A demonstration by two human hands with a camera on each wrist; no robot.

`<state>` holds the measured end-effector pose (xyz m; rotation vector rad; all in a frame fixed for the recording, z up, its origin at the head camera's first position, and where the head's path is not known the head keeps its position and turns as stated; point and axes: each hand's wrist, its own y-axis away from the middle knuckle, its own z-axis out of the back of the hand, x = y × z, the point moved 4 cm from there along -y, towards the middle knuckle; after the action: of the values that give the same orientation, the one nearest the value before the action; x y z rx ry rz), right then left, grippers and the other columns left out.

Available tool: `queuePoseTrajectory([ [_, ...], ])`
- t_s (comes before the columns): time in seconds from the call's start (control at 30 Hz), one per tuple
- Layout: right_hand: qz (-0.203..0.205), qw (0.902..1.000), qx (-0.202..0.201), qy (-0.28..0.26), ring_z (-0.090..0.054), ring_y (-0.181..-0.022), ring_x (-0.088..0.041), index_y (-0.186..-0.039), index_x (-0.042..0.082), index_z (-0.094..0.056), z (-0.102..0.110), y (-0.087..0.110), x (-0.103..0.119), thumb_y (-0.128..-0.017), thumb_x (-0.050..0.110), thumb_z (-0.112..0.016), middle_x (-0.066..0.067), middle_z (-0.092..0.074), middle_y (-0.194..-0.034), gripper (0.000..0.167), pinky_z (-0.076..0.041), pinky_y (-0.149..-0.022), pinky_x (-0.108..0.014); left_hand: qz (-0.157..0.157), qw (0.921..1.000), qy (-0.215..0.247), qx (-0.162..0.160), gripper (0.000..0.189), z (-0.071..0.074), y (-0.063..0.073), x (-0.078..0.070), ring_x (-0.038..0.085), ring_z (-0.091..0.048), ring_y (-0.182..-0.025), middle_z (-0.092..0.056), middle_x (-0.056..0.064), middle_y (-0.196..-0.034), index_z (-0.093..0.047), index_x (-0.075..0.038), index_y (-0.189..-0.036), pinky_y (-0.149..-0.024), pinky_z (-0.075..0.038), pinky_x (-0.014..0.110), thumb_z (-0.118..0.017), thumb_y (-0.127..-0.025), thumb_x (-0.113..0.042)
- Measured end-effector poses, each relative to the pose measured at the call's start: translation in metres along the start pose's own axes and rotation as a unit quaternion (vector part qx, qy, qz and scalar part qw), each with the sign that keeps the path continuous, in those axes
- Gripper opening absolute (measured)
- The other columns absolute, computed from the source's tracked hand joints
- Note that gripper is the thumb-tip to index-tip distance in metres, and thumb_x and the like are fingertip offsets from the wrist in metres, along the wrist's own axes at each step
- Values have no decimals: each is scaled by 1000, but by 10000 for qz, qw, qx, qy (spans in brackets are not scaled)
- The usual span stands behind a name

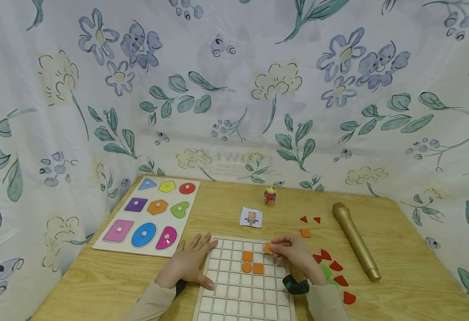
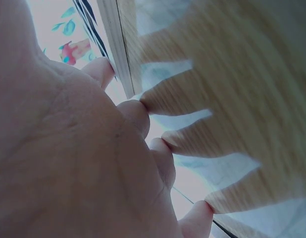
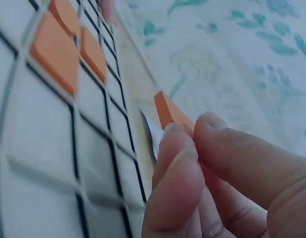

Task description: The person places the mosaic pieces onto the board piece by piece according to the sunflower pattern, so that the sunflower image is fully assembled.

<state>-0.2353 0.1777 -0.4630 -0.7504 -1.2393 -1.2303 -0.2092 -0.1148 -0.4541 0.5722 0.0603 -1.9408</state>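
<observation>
Between the thumb and fingers of my right hand [image 1: 296, 255] is a small orange tile [image 1: 268, 248], held over the upper right of a white grid board [image 1: 234, 292]. In the right wrist view, that pinched tile [image 3: 169, 110] is tilted and apart from the grid. Two orange square tiles [image 1: 247, 256] and an orange round tile [image 1: 246, 267] lie in squares near the board's upper middle. My left hand [image 1: 186, 264] rests with fingers spread at the board's left edge, its thumb over the board. The left wrist view shows its palm [image 2: 93, 148] and fingertips down near the wood surface.
Right of the board lie several red pieces [image 1: 349, 298], green pieces [image 1: 325, 271], a loose orange square [image 1: 306, 233] and a gold microphone [image 1: 356, 240]. Behind it are a picture card [image 1: 251, 217] and a small toy figure [image 1: 270, 195]. A knobbed shape puzzle [image 1: 112, 244] lies left.
</observation>
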Motion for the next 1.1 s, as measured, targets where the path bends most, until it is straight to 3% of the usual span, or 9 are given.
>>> queuePoseTrajectory([
  [0.2, 348, 9985, 340, 233, -57, -65, -8, -105, -7, -65, -37, -2, 13, -91, 16, -67, -2, -69, -82, 27, -48, -57, -20, 7, 10000, -12, -8, 111, -1, -2, 2, 40, -15, -149, -20, 13, -162, -33, -16, -150, -112, -7, 73, -84, -60, -56],
  [0.47, 629, 9945, 279, 793, -57, -67, -8, -93, 0, -70, -71, -1, 22, -86, 15, -73, -4, -69, -81, 16, -45, -54, -19, 87, 9999, -75, 13, 112, -2, -2, 2, 38, -14, -150, -19, 11, -162, -33, -18, -151, -113, -7, 72, -84, -60, -57],
  [0.63, 817, 9910, 56, 1062, -56, -64, -8, -88, 2, -70, -80, -1, 17, -84, 12, -74, -4, -69, -80, 11, -48, -54, -20, 103, 9999, -62, 26, 111, -2, -1, 1, 39, -15, -150, -20, 12, -162, -33, -18, -151, -113, -7, 72, -83, -60, -57],
  [0.8, 806, 9825, -177, 1670, -55, -66, -7, -83, 11, -71, -84, 3, 16, -82, 19, -77, 2, -68, -78, 10, -45, -58, -22, 105, 9999, -98, 33, 110, -2, -1, 0, 39, -15, -150, -21, 12, -162, -33, -18, -150, -113, -8, 72, -84, -60, -57],
  [1.1, 938, 9737, -200, 2068, -55, -64, -4, -81, 15, -70, -87, 4, 17, -81, 21, -78, 6, -66, -73, 10, -43, -61, -22, 96, 9999, -91, 15, 111, -2, -1, 0, 39, -15, -150, -20, 12, -162, -33, -17, -151, -113, -7, 71, -83, -60, -57],
])
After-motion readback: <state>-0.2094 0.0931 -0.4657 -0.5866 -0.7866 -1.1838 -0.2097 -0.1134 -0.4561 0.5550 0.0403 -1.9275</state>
